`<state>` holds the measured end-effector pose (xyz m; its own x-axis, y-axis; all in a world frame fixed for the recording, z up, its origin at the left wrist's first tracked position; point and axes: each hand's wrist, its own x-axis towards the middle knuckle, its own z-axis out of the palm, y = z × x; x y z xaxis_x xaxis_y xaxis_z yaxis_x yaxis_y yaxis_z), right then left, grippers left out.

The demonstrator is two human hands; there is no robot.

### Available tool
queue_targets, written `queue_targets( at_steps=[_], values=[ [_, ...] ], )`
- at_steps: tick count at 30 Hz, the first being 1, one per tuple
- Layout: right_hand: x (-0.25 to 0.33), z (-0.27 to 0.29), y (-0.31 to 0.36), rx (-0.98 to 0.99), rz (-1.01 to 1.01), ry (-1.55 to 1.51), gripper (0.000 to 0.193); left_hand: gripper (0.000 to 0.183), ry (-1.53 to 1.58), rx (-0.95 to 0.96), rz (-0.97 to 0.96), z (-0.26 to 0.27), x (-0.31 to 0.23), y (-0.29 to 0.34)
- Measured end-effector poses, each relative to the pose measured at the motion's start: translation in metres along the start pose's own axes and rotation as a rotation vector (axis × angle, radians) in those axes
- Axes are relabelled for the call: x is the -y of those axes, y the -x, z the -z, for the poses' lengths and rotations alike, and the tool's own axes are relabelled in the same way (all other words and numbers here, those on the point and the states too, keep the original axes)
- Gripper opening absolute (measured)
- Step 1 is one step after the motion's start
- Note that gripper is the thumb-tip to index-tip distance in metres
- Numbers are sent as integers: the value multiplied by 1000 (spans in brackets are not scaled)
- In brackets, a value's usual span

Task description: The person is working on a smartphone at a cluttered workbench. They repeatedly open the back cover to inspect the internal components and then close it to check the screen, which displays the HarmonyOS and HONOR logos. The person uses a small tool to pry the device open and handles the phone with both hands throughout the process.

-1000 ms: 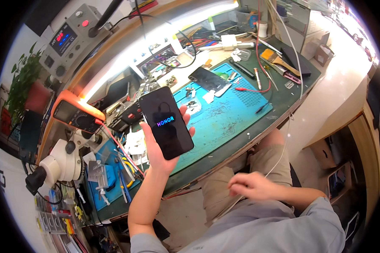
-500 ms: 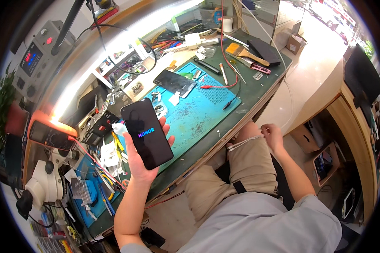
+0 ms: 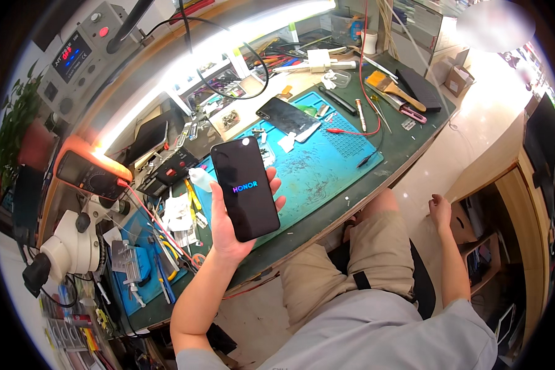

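Observation:
My left hand (image 3: 229, 237) grips a black smartphone (image 3: 253, 216) over the near edge of the bench, thumb along one side and fingertips round the other. Its dark screen faces up and shows a small glowing coloured logo. Beneath and beyond the phone spreads a blue work mat (image 3: 327, 176). A dark glossy phone panel (image 3: 283, 116) lies on the mat, with white scraps beside it. Off the bench to the right, my right hand (image 3: 439, 211) hangs in the air beside the wooden cabinet, fingers loosely apart, nothing visible in it.
At left stand a power supply (image 3: 74, 58), an orange-framed multimeter (image 3: 92, 172) and a white microscope (image 3: 74, 246). A brush (image 3: 394, 89), a red test lead (image 3: 351, 131) and pens lie at the far right of the bench. A wooden cabinet (image 3: 499, 157) borders the right side.
The white cable at my right hand is no longer seen there; that hand has moved right and its fingers have loosened. My left hand still holds the phone, logo lit. The whole view has shifted.

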<state>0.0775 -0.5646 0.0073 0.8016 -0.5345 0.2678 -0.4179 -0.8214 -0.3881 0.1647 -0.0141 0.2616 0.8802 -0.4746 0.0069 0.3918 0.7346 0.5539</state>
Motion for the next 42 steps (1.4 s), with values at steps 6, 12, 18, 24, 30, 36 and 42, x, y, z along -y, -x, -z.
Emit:
queue_targets(
  at_steps=[6, 12, 18, 24, 30, 36, 42],
  values=[
    [179, 96, 10, -14, 464, -563, 23, 82, 2, -16, -33, 4, -4, 3],
    [347, 151, -20, -180, 1035, -849, 25, 80, 81, -42, 25, 9, 1, -1],
    [500, 104, -66, 351, 974, -727, 27, 76, 140, -140, 7, 7, -1, -1],
    [521, 67, -59, 467, 1058, -846, 30, 78, 176, -130, -10, 9, -4, 1],
    [506, 67, -47, 821, 803, -1015, 27, 78, 166, -141, 11, 8, -1, 1],
    [504, 64, -45, 717, 822, -949, 27, 78, 162, -149, 36, 8, -2, 2],
    [506, 77, -43, 705, 814, -911, 26, 80, 185, -140, 45, 10, -3, 2]
  ],
)
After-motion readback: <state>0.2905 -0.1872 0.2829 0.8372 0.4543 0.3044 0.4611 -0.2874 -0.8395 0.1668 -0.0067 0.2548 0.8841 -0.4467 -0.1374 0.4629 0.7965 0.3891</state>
